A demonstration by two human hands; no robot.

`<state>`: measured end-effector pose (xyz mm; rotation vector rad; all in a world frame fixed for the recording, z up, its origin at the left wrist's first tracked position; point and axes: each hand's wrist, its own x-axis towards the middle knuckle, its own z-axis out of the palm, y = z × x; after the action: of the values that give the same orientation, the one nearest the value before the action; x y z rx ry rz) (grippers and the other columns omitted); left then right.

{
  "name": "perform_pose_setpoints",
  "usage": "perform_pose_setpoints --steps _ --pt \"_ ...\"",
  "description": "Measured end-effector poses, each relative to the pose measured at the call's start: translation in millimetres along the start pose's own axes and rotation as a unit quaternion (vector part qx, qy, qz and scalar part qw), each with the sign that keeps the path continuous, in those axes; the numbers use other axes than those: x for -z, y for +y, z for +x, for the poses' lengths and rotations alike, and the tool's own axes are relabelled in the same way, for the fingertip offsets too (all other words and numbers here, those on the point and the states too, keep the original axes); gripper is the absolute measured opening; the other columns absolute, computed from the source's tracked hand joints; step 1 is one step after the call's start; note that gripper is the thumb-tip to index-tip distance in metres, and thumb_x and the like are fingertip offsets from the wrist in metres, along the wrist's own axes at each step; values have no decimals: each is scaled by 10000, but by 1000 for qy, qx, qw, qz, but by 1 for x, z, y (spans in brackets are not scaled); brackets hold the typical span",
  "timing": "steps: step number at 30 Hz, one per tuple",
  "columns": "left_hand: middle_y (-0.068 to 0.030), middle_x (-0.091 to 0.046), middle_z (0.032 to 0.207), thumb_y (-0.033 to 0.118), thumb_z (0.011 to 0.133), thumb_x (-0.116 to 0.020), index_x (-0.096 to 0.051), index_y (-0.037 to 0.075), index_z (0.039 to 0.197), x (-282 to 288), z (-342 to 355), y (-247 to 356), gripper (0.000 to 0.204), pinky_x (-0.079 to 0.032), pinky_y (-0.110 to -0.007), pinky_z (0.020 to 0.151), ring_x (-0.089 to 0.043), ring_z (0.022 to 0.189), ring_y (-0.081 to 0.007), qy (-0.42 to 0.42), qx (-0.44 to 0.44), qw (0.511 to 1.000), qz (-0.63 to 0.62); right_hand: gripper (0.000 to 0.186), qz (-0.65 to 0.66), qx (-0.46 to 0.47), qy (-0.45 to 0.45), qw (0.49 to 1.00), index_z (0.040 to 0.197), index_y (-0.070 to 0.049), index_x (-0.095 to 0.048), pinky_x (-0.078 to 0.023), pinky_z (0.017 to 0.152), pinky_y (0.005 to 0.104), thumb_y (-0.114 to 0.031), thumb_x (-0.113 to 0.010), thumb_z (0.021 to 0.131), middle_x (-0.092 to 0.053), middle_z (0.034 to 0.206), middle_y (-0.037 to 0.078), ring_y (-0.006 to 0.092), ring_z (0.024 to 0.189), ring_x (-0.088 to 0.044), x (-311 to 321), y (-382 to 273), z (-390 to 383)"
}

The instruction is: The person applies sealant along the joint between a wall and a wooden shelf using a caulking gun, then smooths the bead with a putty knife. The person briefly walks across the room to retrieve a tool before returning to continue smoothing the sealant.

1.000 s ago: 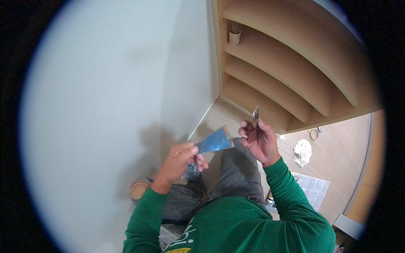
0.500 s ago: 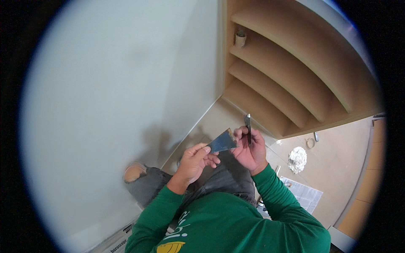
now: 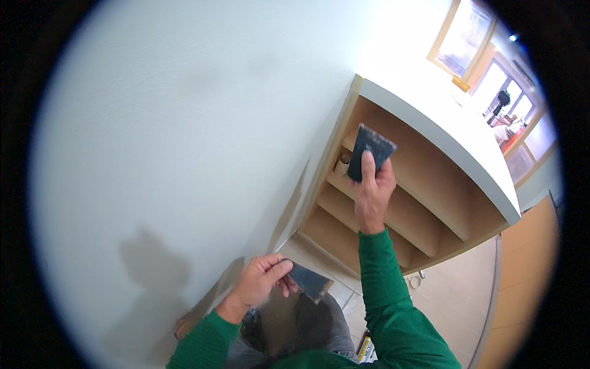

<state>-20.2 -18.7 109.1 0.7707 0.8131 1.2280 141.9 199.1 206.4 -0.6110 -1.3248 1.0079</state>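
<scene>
Left hand, lower centre of frame: clamped on narrow end of flared scraper, which extends right of the grip. Right hand, right of centre: clamped on dark blade, thumb across face; blade projects above hand.

A smooth, pale grey wall spreads left of the right hand; a curved light-brown wooden shelf unit stands behind it, a bright wood-framed window beyond, beige tiled floor below.
</scene>
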Motion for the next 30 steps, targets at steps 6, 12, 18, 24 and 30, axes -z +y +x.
perform_pose_setpoints --steps 6,12,18,24,30 --pt "-68 -685 825 194 1042 -558 -645 0 956 -29 -8 29 229 -545 -260 594 -693 732 -148 2 -29 1000 12 190 -16 124 86 988 1109 -5 -620 -472 767 224 -176 -577 1040 -658 1012 -8 48 873 -560 -25 19 57" --pt "-57 -679 813 194 1037 -574 -649 5 940 -22 -10 33 225 -533 -243 577 -688 722 -132 4 -39 999 11 172 -51 185 90 977 1059 -12 -613 -465 768 222 -180 -587 1036 -654 993 -9 43 865 -547 -35 25 67" --pt "-44 -678 799 198 1032 -584 -657 3 933 -24 -9 34 231 -522 -228 559 -680 706 -116 4 -45 999 28 175 -39 187 79 978 1029 -20 -610 -459 746 225 -192 -581 1040 -639 952 -21 42 835 -530 -38 32 73" --pt "-42 -681 793 195 1031 -586 -666 3 944 -20 -8 34 225 -517 -224 556 -673 698 -105 4 -43 998 39 193 -72 175 89 978 1028 -18 -612 -460 738 230 -209 -589 1037 -636 946 -16 47 828 -532 -40 31 78" --pt "-37 -681 797 193 1030 -587 -671 3 959 -21 -8 35 219 -512 -222 553 -666 690 -98 6 -43 998 38 217 -45 198 95 975 1025 -22 -635 -409 655 207 -238 -614 1028 -599 878 -51 28 753 -473 -46 33 83"
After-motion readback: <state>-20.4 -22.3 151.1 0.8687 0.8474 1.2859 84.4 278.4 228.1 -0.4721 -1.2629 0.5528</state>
